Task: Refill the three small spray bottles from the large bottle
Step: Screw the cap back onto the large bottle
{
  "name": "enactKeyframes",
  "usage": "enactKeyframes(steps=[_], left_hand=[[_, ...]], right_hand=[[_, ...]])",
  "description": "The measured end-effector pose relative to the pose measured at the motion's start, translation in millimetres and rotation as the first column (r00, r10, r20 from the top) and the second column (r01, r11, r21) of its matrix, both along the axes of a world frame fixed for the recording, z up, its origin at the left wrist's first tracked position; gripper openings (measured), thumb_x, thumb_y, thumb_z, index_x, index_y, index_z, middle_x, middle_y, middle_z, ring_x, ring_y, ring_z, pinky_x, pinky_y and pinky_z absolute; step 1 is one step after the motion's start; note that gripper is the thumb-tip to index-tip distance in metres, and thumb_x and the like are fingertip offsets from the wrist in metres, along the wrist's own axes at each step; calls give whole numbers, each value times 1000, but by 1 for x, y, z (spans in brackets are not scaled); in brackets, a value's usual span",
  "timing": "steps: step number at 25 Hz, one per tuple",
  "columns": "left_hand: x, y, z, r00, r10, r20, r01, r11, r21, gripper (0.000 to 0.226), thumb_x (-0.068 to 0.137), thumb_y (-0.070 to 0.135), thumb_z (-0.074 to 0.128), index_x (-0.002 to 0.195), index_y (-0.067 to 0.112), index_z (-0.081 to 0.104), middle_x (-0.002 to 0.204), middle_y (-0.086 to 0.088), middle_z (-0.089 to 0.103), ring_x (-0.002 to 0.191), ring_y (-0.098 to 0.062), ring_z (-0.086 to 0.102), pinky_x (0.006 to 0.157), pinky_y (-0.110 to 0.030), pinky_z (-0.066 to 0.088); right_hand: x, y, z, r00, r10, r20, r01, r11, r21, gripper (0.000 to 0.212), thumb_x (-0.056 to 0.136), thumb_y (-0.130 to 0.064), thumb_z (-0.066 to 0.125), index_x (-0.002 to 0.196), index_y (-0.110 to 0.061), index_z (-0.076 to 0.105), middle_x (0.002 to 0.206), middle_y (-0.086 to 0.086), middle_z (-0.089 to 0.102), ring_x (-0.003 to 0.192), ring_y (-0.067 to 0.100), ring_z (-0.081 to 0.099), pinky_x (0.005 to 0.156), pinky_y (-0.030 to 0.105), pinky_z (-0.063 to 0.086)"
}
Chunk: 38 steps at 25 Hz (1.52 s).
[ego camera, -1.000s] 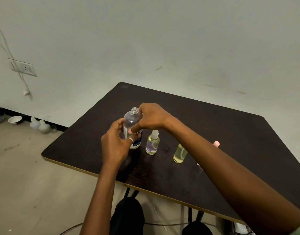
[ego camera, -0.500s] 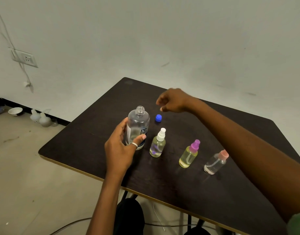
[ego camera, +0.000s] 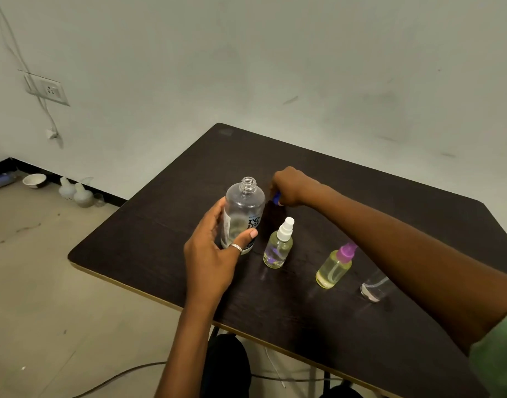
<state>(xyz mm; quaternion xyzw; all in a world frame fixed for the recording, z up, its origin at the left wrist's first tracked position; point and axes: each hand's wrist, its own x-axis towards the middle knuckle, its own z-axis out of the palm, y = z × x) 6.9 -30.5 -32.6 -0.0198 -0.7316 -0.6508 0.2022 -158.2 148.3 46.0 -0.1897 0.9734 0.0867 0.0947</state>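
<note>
from the head camera: grips the large bottle (ego camera: 244,214) low on its body with the left hand (ego camera: 215,254), fingers wrapped round the label side, thumb laid across the front. stands it upright on the dark table (ego camera: 149,234), long axis vertical, neck uncapped and open at the top.

reaches past it with the right hand (ego camera: 289,186), down behind and to the right of the bottle's neck, fingers curled onto a blue cap (ego camera: 276,197) at the table top. shows only a sliver of blue, so cannot tell whether pinched or merely touched.

to the right of the large bottle, in a row: white-topped sprayer (ego camera: 278,248) just beside it, purple-topped sprayer (ego camera: 334,268) further right, third bottle (ego camera: 372,288) last, its top hidden under the right forearm (ego camera: 390,254). pump heads on the two fully visible.

turns on this for the coming move: white-topped sprayer standing just right of the left thumb and on the near side of the right hand. left hand closer but occupied. likely calls for the right hand to draw back toward the body and unscrew that white pump before any pouring.
</note>
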Motion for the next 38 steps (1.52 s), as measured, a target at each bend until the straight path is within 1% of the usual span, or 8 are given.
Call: enactKeyframes(steps=[3,7,9,13,16,25,32,38], left_hand=[[-1,1,-1,1000,1,3,-1,1000,4,76,70,39,83,138,39,50,134,16,60,122,-2,57,98,-35,54],[0,0,-1,1000,-1,-1,1,1000,25,76,70,34,86,137,39,51,132,16,61,121,-2,58,99,-35,53],[1,0,0,1000,-3,-4,3,1000,26,74,71,31,86,136,40,52,131,17,61,120,-2,59,99,-34,53],[2,-1,3,1000,0,4,0,1000,9,73,71,33,85,135,41,52,130,20,60,120,1,57,100,-32,52],[2,-1,5,1000,15,13,-14,1000,-19,74,71,35,84,137,39,51,130,19,59,119,1,56,100,-27,51],[1,0,7,998,20,53,-17,998,-59,75,74,34,82,141,32,48,136,14,56,120,2,48,93,-14,41],[2,-1,6,998,23,51,-20,998,-67,75,74,36,82,141,33,48,138,11,57,122,0,50,95,-16,43],[3,-1,7,998,29,56,-25,997,-67,73,75,33,83,140,32,49,137,9,58,124,-4,51,99,-24,46]], right_hand=[[10,-1,27,999,40,6,-39,996,-76,27,80,-12,74,107,-16,74,103,1,73,96,19,66,78,24,45],[47,-15,108,999,35,-17,-39,880,-474,28,80,-15,77,107,-20,72,100,-5,73,91,7,68,84,19,50],[70,-25,136,993,109,-41,-115,850,-514,27,79,-15,77,104,-24,72,99,-13,72,87,-3,67,78,10,49],[102,-45,152,978,207,-23,-197,884,-424,28,79,-16,78,103,-28,72,96,-19,70,87,-11,64,71,2,46],[111,-53,148,969,245,-36,-243,910,-337,29,79,-13,78,105,-26,73,95,-18,68,86,-6,65,70,-1,44],[112,-64,135,958,281,-57,-286,929,-235,29,80,-10,77,107,-19,74,105,-6,72,84,0,61,73,4,42],[112,-72,130,955,256,-151,-281,944,-174,26,77,-24,80,101,-16,76,98,-3,74,85,10,66,83,29,54],[109,-75,124,959,192,-211,-227,961,-158,23,75,-34,79,87,-15,75,86,-2,71,75,14,62,67,31,53]])
